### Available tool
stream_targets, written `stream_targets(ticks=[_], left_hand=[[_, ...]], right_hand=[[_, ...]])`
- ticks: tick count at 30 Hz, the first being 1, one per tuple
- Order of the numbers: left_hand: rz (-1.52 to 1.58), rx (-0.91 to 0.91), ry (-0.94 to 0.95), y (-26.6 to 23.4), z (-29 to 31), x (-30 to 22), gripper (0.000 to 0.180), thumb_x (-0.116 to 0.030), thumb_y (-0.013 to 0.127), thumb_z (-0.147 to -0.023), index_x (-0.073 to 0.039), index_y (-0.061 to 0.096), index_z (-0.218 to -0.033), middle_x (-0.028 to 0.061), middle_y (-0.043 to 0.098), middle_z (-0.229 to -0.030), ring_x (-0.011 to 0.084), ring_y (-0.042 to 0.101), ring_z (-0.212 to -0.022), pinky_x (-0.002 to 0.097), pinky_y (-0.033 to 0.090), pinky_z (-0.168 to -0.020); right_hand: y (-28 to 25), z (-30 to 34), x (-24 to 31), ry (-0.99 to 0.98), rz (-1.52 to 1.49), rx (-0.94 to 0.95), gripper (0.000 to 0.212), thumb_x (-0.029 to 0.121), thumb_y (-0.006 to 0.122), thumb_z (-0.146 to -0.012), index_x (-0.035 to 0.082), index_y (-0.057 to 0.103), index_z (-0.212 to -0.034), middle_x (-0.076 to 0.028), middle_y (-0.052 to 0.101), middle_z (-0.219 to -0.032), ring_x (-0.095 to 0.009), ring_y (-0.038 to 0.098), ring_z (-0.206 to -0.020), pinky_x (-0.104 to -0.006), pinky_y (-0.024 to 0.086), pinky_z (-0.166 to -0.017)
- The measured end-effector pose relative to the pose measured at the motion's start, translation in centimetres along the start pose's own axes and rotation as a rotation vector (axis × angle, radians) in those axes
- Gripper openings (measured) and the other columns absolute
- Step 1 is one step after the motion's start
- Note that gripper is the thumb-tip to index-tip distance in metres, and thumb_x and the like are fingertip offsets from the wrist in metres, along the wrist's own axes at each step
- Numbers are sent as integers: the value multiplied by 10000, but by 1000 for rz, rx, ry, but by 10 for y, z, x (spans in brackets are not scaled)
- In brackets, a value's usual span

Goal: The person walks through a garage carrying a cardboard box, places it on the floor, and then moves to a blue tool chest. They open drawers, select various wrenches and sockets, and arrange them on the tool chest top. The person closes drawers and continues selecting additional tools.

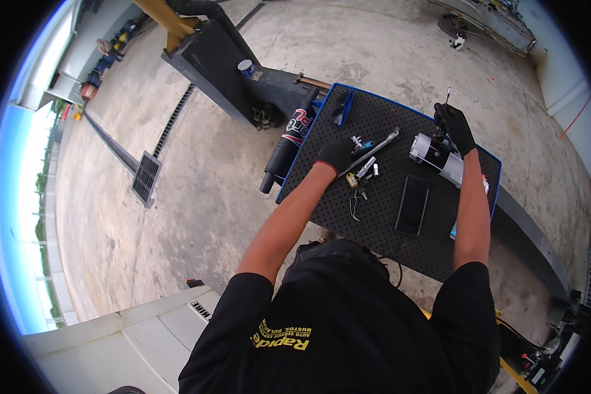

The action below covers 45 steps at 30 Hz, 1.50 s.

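My left hand [335,156], in a black glove, rests on the dark perforated top of a cart [381,230], beside a cluster of small tools. Its fingers blend into the dark surface, so their grip is hard to see. Next to it lie a long metal wrench [379,148], a silver socket [366,167] and a yellow piece [352,180]. My right hand [457,129], also gloved, is closed on a slim tool whose thin metal shaft [448,96] points up. Just below that hand, a silver cylindrical motor [435,156] lies on its side, partly hidden by my forearm.
A black phone [412,205] and dark glasses [341,109] lie on the cart. A black cylinder [289,141] runs along its left side. Beyond it stands a dark lift post base [213,72] with a can [246,67] on it. A white vehicle [131,348] is at lower left.
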State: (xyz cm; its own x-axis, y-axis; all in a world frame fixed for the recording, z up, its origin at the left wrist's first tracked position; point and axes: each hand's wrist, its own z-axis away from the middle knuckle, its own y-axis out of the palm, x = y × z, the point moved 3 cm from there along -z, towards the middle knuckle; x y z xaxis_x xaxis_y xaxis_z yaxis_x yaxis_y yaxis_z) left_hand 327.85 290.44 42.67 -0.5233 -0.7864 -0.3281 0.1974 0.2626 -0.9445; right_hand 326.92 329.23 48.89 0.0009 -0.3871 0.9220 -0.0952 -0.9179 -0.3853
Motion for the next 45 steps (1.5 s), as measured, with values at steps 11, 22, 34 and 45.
stream_targets(ticks=[11,22,34,45], left_hand=[[303,-143,-46,-30,42,-1,481,-294,757,-892,-97,734,-1330,186,756,-1253,352,716,-1177,448,549,-1036],[451,-43,21,-50,59,18,423,-251,736,-925,-119,736,-1327,176,753,-1251,349,715,-1127,430,548,-1031],[236,-378,106,-15,76,-9,448,-306,767,-935,-173,741,-1362,189,675,-1381,373,637,-1268,489,506,-1085],[339,-698,64,-11,49,-46,482,-346,737,-963,-76,706,-1361,197,669,-1346,376,631,-1255,501,500,-1083]], right_hand=[[0,2,1,23,-47,-35,373,397,670,-1077,76,689,-887,20,633,-776,-86,562,-719,-291,454,-689],[-1,4,1,-40,-60,-15,363,377,676,-1076,70,687,-883,20,640,-786,-79,562,-720,-280,439,-688],[0,2,2,-45,-30,-42,386,386,671,-1081,84,656,-842,6,634,-745,-94,563,-670,-289,436,-644],[0,7,6,-91,-91,-21,455,391,588,-1122,58,654,-818,0,601,-708,-105,530,-660,-308,412,-635]])
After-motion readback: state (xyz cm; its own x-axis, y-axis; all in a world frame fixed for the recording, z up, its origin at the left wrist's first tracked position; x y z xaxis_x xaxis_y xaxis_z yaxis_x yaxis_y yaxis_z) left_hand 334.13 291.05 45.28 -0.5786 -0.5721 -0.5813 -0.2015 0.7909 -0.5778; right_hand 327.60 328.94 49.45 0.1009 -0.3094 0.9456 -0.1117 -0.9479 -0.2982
